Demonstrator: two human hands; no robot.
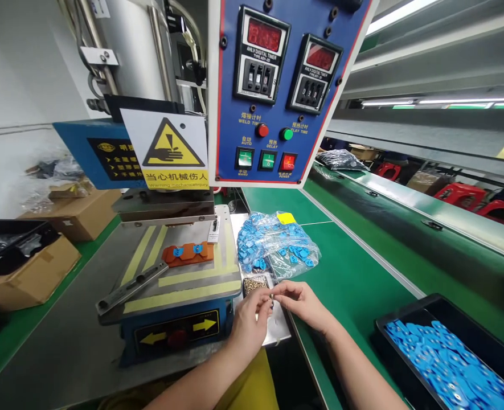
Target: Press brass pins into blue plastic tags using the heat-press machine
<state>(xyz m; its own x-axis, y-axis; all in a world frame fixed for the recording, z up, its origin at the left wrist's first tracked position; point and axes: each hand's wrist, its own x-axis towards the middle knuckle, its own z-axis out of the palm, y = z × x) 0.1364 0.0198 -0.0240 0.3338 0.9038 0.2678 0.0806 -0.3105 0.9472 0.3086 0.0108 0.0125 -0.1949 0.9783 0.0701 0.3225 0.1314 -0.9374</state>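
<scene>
My left hand [252, 319] and my right hand [303, 306] meet over a pale metal tray [281, 326], fingertips pinched together. Something tiny and metallic-looking seems to be between them, too small to name. Just behind my left fingers lies a heap of small brass-coloured parts [254, 285]. Farther back, a clear plastic bag [283, 262] holds many blue plastic pieces [252, 236]. To the left, an orange fixture [189, 254] on the machine's plate carries two blue pieces [197, 249].
A press with a blue timer panel [273, 122] and a warning sign [168, 148] rises ahead. A metal bar [132, 287] lies across its striped plate [179, 285]. At right, a black bin [384, 336] holds blue pieces with metal centres. Cardboard boxes [78, 213] stand left.
</scene>
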